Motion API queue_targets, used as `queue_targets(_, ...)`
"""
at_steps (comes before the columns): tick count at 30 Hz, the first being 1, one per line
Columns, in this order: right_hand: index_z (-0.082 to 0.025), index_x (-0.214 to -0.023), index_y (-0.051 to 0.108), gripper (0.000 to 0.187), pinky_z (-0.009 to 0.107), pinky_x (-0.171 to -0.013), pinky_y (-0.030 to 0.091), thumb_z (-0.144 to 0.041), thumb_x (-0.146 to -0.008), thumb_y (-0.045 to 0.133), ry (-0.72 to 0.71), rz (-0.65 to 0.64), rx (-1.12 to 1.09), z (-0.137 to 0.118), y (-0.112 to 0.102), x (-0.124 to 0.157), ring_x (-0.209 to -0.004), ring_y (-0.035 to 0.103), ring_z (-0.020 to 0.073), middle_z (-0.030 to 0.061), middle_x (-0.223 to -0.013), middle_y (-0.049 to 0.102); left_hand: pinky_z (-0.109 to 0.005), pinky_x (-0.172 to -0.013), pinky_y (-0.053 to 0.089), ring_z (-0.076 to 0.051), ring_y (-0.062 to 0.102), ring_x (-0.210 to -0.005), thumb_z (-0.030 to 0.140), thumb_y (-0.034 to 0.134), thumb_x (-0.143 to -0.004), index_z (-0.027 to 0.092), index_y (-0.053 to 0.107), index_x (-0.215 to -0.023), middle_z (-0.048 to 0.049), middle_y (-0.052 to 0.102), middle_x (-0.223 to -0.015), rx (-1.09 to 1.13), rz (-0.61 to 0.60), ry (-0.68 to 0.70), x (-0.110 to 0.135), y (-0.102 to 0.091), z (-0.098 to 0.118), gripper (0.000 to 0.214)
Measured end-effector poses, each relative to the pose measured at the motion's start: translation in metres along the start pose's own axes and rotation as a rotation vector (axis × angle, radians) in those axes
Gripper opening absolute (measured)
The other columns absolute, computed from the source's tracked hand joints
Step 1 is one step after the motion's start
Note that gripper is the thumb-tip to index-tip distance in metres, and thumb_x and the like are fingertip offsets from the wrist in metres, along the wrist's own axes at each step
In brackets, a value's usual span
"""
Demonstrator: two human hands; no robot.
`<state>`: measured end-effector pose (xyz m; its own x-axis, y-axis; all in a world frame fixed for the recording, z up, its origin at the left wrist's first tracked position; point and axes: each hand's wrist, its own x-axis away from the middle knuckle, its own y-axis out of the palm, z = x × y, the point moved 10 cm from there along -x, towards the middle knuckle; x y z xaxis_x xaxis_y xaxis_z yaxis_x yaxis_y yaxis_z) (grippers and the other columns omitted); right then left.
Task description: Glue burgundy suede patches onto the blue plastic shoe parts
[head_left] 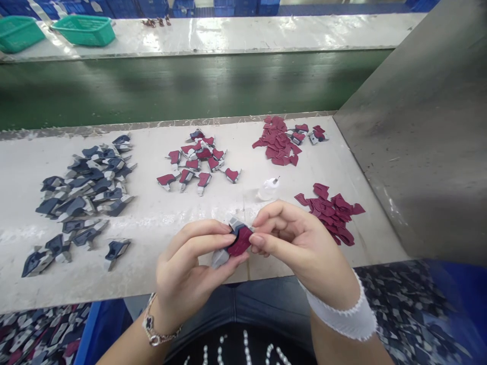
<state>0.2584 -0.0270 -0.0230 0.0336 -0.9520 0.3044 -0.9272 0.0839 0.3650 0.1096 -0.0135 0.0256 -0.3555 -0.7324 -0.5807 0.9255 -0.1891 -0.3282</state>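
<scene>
My left hand (192, 261) grips a small grey and navy plastic part (219, 257) between thumb and fingers. A maroon panel (240, 242) lies over the part's face, held tilted above the worktable's front edge. My right hand (300, 241) is closed in a pinch at the panel's right edge, its thumb and fingertips touching it. Just beyond stands a small translucent bottle with a thin metal tip (268, 189). Loose maroon panels (331, 210) lie to the right of my right hand. How firmly the panel sits on the part cannot be made out.
Navy-grey parts (91, 182) are heaped at left; parts with maroon panels (203, 152) lie mid-table. More maroon panels (277, 142) sit behind. A metal wall (429, 126) bounds the right. Blue bins (104, 329) of parts flank my lap; green baskets (85, 30) stand on the back ledge.
</scene>
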Motion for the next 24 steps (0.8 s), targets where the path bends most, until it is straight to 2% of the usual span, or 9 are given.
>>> queue_targets(11, -0.024, -0.081, 0.065, 0.021, 0.009, -0.065, 0.049, -0.009, -0.079, 0.079, -0.102, 0.051, 0.256, -0.018, 0.000, 0.011, -0.071, 0.066, 0.0038, -0.0102, -0.073, 0.068, -0.023, -0.089, 0.058, -0.013, 0.065, -0.099, -0.001, 0.082, -0.070, 0.014, 0.067, -0.107, -0.0033, 0.066, -0.108, 0.031, -0.013, 0.009, -0.002, -0.002, 0.001, 0.043)
queue_targets(14, -0.024, -0.082, 0.065, 0.021, 0.010, -0.064, 0.048, -0.010, -0.079, 0.079, -0.080, 0.031, 0.301, -0.018, 0.001, 0.011, -0.071, 0.065, 0.0043, -0.0099, -0.073, 0.068, -0.024, -0.087, 0.059, -0.013, 0.066, -0.098, 0.001, 0.082, -0.072, 0.016, 0.067, -0.107, -0.0032, 0.066, -0.107, 0.031, -0.020, 0.003, -0.002, -0.002, 0.001, 0.041)
queue_targets(18, -0.026, -0.091, 0.059, 0.026, 0.015, -0.064, 0.048, -0.014, -0.080, 0.080, 0.016, -0.019, 0.293, -0.012, 0.002, 0.008, -0.070, 0.065, 0.0080, -0.0087, -0.072, 0.070, -0.025, -0.084, 0.061, -0.014, 0.067, -0.094, 0.002, 0.082, -0.072, 0.017, 0.067, -0.106, -0.0028, 0.068, -0.105, 0.004, -0.048, 0.028, -0.004, -0.001, 0.005, 0.040)
queue_targets(21, -0.027, -0.099, 0.058, 0.026, 0.018, -0.058, 0.043, -0.023, -0.083, 0.079, 0.042, -0.051, 0.325, -0.011, 0.001, 0.007, -0.063, 0.056, 0.0080, -0.0093, -0.067, 0.063, -0.024, -0.086, 0.060, -0.013, 0.067, -0.093, 0.001, 0.082, -0.072, 0.016, 0.067, -0.104, -0.0028, 0.068, -0.104, 0.017, -0.072, 0.023, -0.005, -0.002, 0.006, 0.039)
queue_targets(24, -0.027, -0.107, 0.064, 0.021, 0.021, -0.056, 0.040, -0.035, -0.089, 0.072, 0.032, -0.089, 0.380, -0.011, 0.002, 0.007, -0.060, 0.049, 0.0087, -0.0076, -0.067, 0.055, -0.024, -0.086, 0.060, -0.013, 0.068, -0.093, 0.001, 0.082, -0.071, 0.016, 0.068, -0.104, -0.0031, 0.069, -0.104, 0.056, -0.114, 0.005, -0.007, 0.000, 0.006, 0.039)
